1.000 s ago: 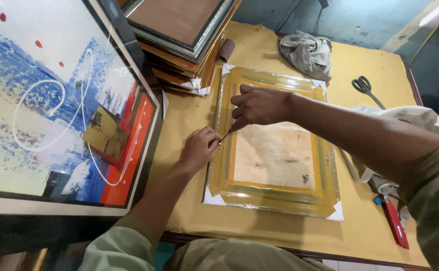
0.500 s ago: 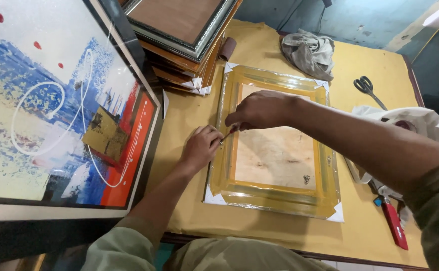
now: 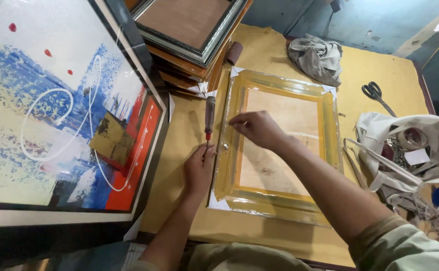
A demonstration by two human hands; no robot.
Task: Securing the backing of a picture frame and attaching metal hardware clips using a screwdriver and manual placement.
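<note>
My left hand [image 3: 199, 168] grips a red-handled screwdriver [image 3: 209, 118] beside the plastic-wrapped yellow wooden picture frame [image 3: 279, 145]; my right hand [image 3: 259, 129] pinches its left rail.

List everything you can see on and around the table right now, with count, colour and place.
wrapped picture frame: one, yellow-gold under clear plastic with white corner guards, flat at table centre
screwdriver: one, dark handle with a red band, along the frame's left edge
stack of frames: several, brown and dark, top centre
abstract painting: one, blue, white and red in a black frame, left
grey cloth: one, bunched at the table's far side
scissors: one pair, black, right
white bag: one, open, right edge, small items inside
table: one, tan top
left hand: at the screwdriver's tip, by the frame's left edge
right hand: resting on the frame's left rail
</note>
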